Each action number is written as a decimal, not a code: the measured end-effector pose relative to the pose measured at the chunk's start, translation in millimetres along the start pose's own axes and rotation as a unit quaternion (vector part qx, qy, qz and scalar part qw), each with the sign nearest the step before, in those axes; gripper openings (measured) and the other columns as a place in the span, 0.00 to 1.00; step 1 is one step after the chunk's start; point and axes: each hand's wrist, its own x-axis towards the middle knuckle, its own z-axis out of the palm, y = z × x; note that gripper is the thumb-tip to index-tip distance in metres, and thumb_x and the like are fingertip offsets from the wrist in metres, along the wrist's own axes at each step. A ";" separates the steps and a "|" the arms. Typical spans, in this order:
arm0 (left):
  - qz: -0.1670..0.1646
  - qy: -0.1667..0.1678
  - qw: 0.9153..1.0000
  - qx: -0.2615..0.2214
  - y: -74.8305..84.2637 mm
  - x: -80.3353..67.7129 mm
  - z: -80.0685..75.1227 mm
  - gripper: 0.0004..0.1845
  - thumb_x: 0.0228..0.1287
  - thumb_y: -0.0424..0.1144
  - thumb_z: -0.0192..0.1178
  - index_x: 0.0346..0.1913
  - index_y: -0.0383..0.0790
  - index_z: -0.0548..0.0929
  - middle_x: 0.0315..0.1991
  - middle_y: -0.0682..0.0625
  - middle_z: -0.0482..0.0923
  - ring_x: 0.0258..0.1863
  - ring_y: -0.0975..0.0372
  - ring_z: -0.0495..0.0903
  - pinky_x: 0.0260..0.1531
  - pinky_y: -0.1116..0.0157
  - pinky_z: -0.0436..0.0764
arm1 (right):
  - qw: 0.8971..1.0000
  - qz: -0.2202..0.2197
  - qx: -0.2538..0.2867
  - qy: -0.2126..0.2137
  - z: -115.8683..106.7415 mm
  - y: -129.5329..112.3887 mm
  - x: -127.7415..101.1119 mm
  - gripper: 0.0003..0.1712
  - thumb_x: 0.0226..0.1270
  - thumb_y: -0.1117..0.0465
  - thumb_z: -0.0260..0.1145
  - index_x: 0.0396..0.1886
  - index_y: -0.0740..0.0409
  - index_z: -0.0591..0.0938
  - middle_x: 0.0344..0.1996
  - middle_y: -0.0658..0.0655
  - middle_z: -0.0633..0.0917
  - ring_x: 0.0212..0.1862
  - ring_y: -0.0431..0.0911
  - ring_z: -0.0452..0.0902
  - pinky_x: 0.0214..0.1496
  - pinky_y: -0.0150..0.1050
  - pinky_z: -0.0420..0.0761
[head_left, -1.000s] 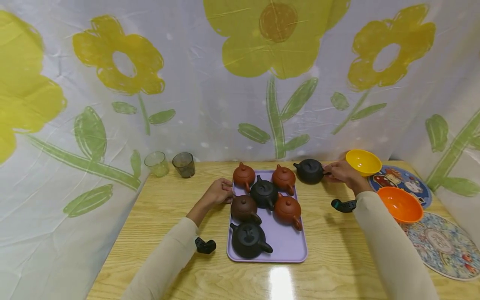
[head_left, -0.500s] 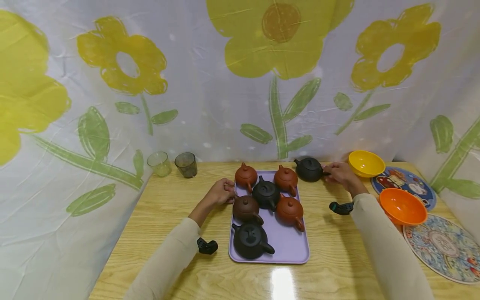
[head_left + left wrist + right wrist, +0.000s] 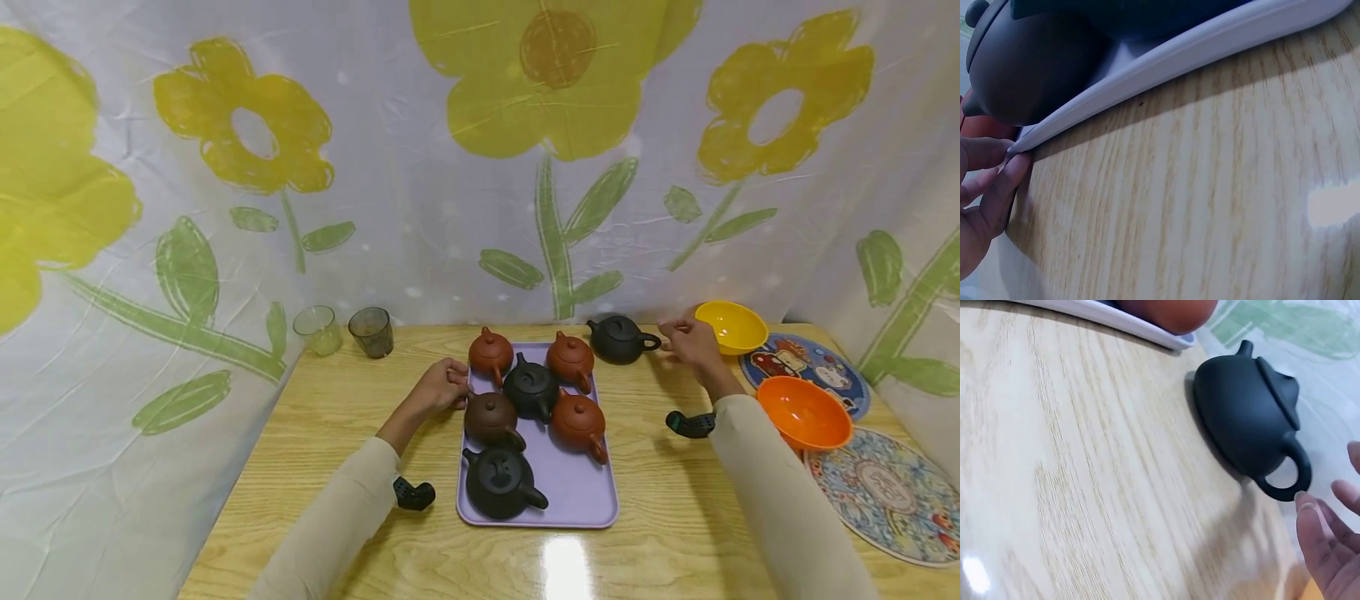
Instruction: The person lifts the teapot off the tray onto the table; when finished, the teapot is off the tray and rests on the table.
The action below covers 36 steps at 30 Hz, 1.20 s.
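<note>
My left hand [image 3: 442,386] pinches the left rim of a lilac tray [image 3: 577,496]; in the left wrist view thumb and fingers [image 3: 1002,187] meet at the edge of the tray [image 3: 1147,72]. Several teapots stand on it: reddish ones, a dark brown one [image 3: 490,418] and black ones, a large black teapot [image 3: 498,482] nearest me. Behind the tray's right corner, a black teapot [image 3: 617,342] stands upright on the table, handle to the right. My right hand [image 3: 690,346] is just beyond that handle, fingers loosely spread; in the right wrist view its fingertips [image 3: 1305,503] are right at the handle [image 3: 1300,472].
Two glasses [image 3: 371,333] stand at the back left. At the right are a yellow bowl [image 3: 731,327], an orange bowl [image 3: 804,412], a blue patterned mat [image 3: 840,375] and a round floral mat [image 3: 885,492]. A flowered cloth [image 3: 420,208] hangs behind the wooden table.
My right hand has let go of the black teapot's handle and drawn slightly to the right; the teapot stays in place. My left hand keeps its place on the tray's rim.
</note>
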 end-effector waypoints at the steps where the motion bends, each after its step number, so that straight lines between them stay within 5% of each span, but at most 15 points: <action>1: 0.000 0.000 1.000 0.001 -0.2 -0.1 -0.1 0.17 0.66 0.21 0.56 0.57 0.28 0.71 0.39 0.43 0.75 0.28 0.62 0.78 0.25 0.68 0.83 | 1.000 -0.006 -0.003 0.006 -1.2 -0.8 -2.1 0.32 0.79 0.45 0.52 0.65 0.70 0.69 0.65 0.72 0.71 0.51 0.57 0.82 0.50 0.43 0.87; 8: -0.003 -0.002 1.000 0.007 -1.9 0.1 -2.1 0.17 0.67 0.22 0.55 0.58 0.28 0.72 0.40 0.42 0.76 0.28 0.61 0.78 0.26 0.68 0.83 | 0.999 -0.027 -0.021 -0.015 -8.2 -10.2 -17.4 0.35 0.78 0.41 0.52 0.66 0.68 0.70 0.64 0.72 0.74 0.44 0.43 0.83 0.50 0.43 0.87; 22: 0.001 -0.003 1.000 0.007 -2.0 -0.6 -1.3 0.17 0.66 0.21 0.56 0.57 0.28 0.71 0.39 0.43 0.75 0.30 0.61 0.79 0.26 0.67 0.84 | 0.993 -0.047 -0.033 -0.099 5.5 -21.2 -74.8 0.34 0.77 0.40 0.54 0.61 0.68 0.75 0.60 0.72 0.78 0.48 0.56 0.83 0.47 0.44 0.86; 36: 0.001 -0.003 1.000 0.012 -0.8 -1.0 -0.7 0.17 0.66 0.21 0.56 0.57 0.28 0.72 0.40 0.41 0.76 0.30 0.61 0.79 0.27 0.67 0.84 | 0.988 -0.024 -0.008 -0.149 50.2 -9.4 -131.3 0.26 0.75 0.47 0.61 0.53 0.67 0.80 0.49 0.66 0.85 0.36 0.49 0.81 0.35 0.41 0.82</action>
